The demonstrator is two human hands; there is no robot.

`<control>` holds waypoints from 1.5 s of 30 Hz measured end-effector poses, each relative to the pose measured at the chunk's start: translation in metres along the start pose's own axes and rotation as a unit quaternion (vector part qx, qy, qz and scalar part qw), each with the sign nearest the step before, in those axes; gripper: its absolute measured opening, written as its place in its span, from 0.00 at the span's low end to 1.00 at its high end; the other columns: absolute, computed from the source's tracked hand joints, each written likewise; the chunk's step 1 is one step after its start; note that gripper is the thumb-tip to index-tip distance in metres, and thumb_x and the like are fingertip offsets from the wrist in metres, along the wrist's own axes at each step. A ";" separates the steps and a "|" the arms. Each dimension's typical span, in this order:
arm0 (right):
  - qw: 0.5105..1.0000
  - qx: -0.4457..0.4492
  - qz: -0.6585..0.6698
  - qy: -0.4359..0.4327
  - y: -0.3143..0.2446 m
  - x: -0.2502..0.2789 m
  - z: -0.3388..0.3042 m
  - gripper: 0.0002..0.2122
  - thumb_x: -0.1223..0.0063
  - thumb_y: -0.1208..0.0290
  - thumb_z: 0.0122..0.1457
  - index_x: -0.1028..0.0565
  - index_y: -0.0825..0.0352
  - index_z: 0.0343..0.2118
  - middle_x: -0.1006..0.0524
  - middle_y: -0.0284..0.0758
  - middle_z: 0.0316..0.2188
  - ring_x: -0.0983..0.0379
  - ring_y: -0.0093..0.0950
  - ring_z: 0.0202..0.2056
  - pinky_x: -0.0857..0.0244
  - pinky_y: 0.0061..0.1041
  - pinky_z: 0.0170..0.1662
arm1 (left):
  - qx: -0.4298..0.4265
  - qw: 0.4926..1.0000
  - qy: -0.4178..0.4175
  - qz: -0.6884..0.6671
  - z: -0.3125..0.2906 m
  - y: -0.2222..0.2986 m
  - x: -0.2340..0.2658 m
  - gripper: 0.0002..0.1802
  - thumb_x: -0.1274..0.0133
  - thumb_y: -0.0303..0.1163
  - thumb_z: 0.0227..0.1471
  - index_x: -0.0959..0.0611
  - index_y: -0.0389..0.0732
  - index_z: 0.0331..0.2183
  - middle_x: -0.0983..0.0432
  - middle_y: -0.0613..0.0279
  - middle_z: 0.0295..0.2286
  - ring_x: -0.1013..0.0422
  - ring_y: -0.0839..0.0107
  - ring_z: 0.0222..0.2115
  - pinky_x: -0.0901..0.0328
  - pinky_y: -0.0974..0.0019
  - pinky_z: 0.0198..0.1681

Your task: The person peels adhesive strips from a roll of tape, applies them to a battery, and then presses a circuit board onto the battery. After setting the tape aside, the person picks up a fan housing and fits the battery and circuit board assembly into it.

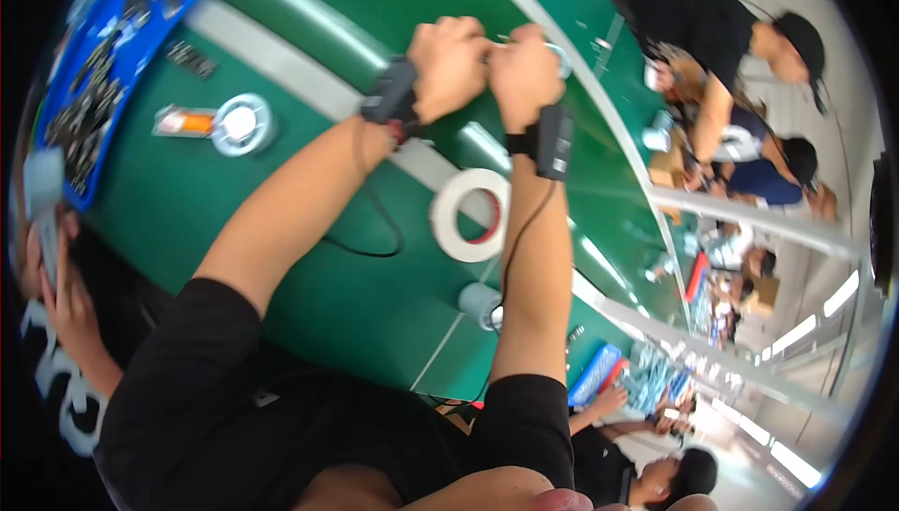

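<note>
My left hand [449,63] and my right hand [524,78] are close together over the far part of the green table [375,314]. Both are closed, with curled fingers. A pale, rounded edge [562,59] shows beside my right hand, but blur and the fingers hide what the hands hold. Each wrist carries a strapped black box; thin dark cables trail from them. Between my forearms lies a roll of white tape [449,218]. Left of my left arm is a white disc-shaped thing [262,125] with a clear and orange handle-like part [195,123].
A blue tray [114,127] of metal parts stands at the left, with loose dark pieces [191,59] beside it. A pale cylindrical container [478,301] sits near my right forearm. People work at the right; another person's hand [70,300] is at the left.
</note>
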State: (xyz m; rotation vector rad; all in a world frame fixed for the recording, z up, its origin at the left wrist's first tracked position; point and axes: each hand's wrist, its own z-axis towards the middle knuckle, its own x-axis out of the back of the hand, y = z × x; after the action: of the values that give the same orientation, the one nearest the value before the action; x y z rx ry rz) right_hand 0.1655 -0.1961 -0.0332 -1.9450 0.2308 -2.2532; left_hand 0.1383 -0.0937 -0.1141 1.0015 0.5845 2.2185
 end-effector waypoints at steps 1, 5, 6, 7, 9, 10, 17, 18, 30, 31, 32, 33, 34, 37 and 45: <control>0.999 0.015 -0.031 -0.010 -0.005 0.001 0.000 0.20 0.37 0.61 0.50 0.27 0.67 0.43 0.19 0.50 0.33 0.21 0.49 0.40 0.28 0.46 0.42 | -0.001 1.000 -0.001 0.009 0.002 -0.001 0.004 0.10 0.44 0.26 0.41 0.14 0.45 0.30 0.25 0.66 0.34 0.29 0.62 0.38 0.37 0.59 0.43; 0.995 0.014 -0.101 0.015 0.013 -0.001 0.012 0.26 0.35 0.55 0.49 0.28 0.71 0.44 0.20 0.53 0.33 0.22 0.51 0.38 0.27 0.46 0.39 | 0.000 1.000 -0.004 0.004 0.003 -0.001 0.010 0.11 0.44 0.25 0.40 0.13 0.45 0.30 0.27 0.66 0.33 0.31 0.63 0.38 0.39 0.59 0.41; 0.996 0.005 -0.091 0.015 0.006 0.000 0.010 0.27 0.34 0.54 0.49 0.27 0.71 0.43 0.20 0.51 0.34 0.21 0.49 0.37 0.27 0.43 0.38 | 0.009 1.000 -0.008 0.001 0.003 -0.002 0.010 0.12 0.44 0.24 0.39 0.13 0.45 0.31 0.28 0.66 0.33 0.32 0.64 0.38 0.40 0.59 0.41; 0.997 -0.004 -0.081 0.015 -0.001 0.000 0.008 0.27 0.33 0.53 0.49 0.27 0.72 0.42 0.20 0.48 0.34 0.21 0.48 0.35 0.27 0.40 0.37 | 0.017 1.000 -0.011 -0.004 0.003 -0.004 0.010 0.12 0.44 0.24 0.39 0.13 0.45 0.31 0.29 0.67 0.33 0.32 0.64 0.38 0.41 0.59 0.41; 0.997 -0.011 -0.070 0.013 -0.002 -0.005 0.014 0.27 0.33 0.52 0.49 0.26 0.72 0.41 0.19 0.46 0.34 0.21 0.46 0.33 0.27 0.37 0.36 | 0.028 0.999 -0.012 0.009 0.001 -0.010 0.011 0.13 0.44 0.24 0.39 0.13 0.45 0.32 0.29 0.66 0.33 0.32 0.64 0.38 0.41 0.60 0.41; 1.000 -0.023 -0.004 0.004 0.011 -0.008 0.024 0.25 0.33 0.55 0.50 0.26 0.72 0.42 0.19 0.44 0.35 0.21 0.43 0.34 0.28 0.35 0.35 | 0.032 0.999 -0.013 0.014 0.003 -0.010 0.012 0.14 0.44 0.25 0.39 0.13 0.46 0.32 0.30 0.66 0.34 0.33 0.64 0.37 0.41 0.60 0.40; 0.911 -0.100 0.399 -0.023 0.008 0.007 0.016 0.16 0.36 0.70 0.55 0.27 0.68 0.44 0.19 0.39 0.38 0.21 0.28 0.37 0.32 0.25 0.34 | 0.057 0.996 -0.023 0.060 0.009 -0.014 0.020 0.15 0.43 0.25 0.39 0.13 0.46 0.34 0.31 0.61 0.35 0.33 0.62 0.39 0.41 0.59 0.41; 0.873 -0.106 0.476 -0.016 0.008 0.016 0.008 0.15 0.37 0.72 0.57 0.27 0.67 0.45 0.19 0.39 0.39 0.21 0.27 0.37 0.33 0.24 0.34 | 0.062 0.995 -0.026 0.072 0.010 -0.014 0.021 0.16 0.43 0.25 0.39 0.13 0.46 0.35 0.31 0.60 0.35 0.33 0.61 0.39 0.41 0.59 0.41; 0.742 -0.031 0.670 -0.018 0.061 0.098 -0.096 0.12 0.40 0.78 0.59 0.28 0.68 0.45 0.19 0.41 0.41 0.22 0.26 0.33 0.33 0.20 0.32 | -0.029 0.999 -0.023 0.024 0.041 0.005 0.047 0.15 0.40 0.33 0.42 0.13 0.46 0.36 0.27 0.55 0.38 0.31 0.57 0.41 0.37 0.57 0.44; 0.771 -0.028 0.636 -0.004 0.071 0.105 -0.109 0.12 0.41 0.79 0.60 0.28 0.68 0.45 0.20 0.41 0.42 0.22 0.26 0.34 0.32 0.20 0.32 | -0.054 0.997 -0.029 -0.039 0.042 0.019 0.053 0.15 0.39 0.35 0.42 0.13 0.45 0.36 0.27 0.55 0.38 0.31 0.57 0.41 0.36 0.57 0.44; 0.799 -0.030 0.601 0.008 0.085 0.111 -0.126 0.11 0.43 0.79 0.61 0.28 0.68 0.46 0.20 0.41 0.43 0.22 0.26 0.34 0.32 0.20 0.33 | -0.054 0.996 -0.046 -0.046 0.037 0.041 0.065 0.15 0.39 0.35 0.42 0.13 0.45 0.36 0.27 0.55 0.38 0.31 0.57 0.41 0.36 0.57 0.44; 0.798 -0.048 0.600 0.012 0.101 0.115 -0.144 0.11 0.43 0.79 0.61 0.28 0.68 0.46 0.20 0.41 0.43 0.22 0.26 0.34 0.32 0.20 0.33 | -0.041 0.960 -0.258 -0.103 0.027 0.067 0.078 0.15 0.38 0.37 0.41 0.13 0.45 0.35 0.26 0.54 0.37 0.30 0.57 0.42 0.36 0.57 0.44; 0.802 -0.054 0.595 0.018 0.115 0.116 -0.157 0.12 0.43 0.79 0.60 0.28 0.68 0.46 0.20 0.41 0.43 0.22 0.26 0.34 0.32 0.20 0.33 | -0.030 0.880 -0.451 -0.148 0.015 0.090 0.093 0.16 0.37 0.40 0.41 0.14 0.45 0.35 0.26 0.54 0.36 0.30 0.57 0.42 0.35 0.57 0.45; 0.805 -0.062 0.588 0.037 0.147 0.104 -0.186 0.12 0.42 0.80 0.60 0.28 0.69 0.47 0.21 0.41 0.43 0.23 0.25 0.34 0.32 0.19 0.32 | -0.161 0.856 -0.492 -0.014 -0.055 0.121 0.102 0.16 0.37 0.40 0.41 0.14 0.43 0.33 0.25 0.55 0.35 0.30 0.57 0.41 0.37 0.57 0.45; 0.791 -0.149 0.591 0.055 0.160 0.087 -0.239 0.15 0.43 0.81 0.59 0.29 0.71 0.49 0.22 0.41 0.45 0.22 0.29 0.37 0.30 0.21 0.36 | -0.203 0.878 -0.433 -0.026 -0.079 0.128 0.101 0.17 0.36 0.44 0.44 0.17 0.38 0.27 0.23 0.59 0.29 0.30 0.61 0.40 0.41 0.59 0.45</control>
State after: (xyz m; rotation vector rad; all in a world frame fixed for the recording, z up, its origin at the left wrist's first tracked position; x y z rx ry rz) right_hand -0.0810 -0.3676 -0.0185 -1.1052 1.4158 -1.4461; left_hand -0.0215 -0.1245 -0.0336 1.5388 -0.2501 1.4970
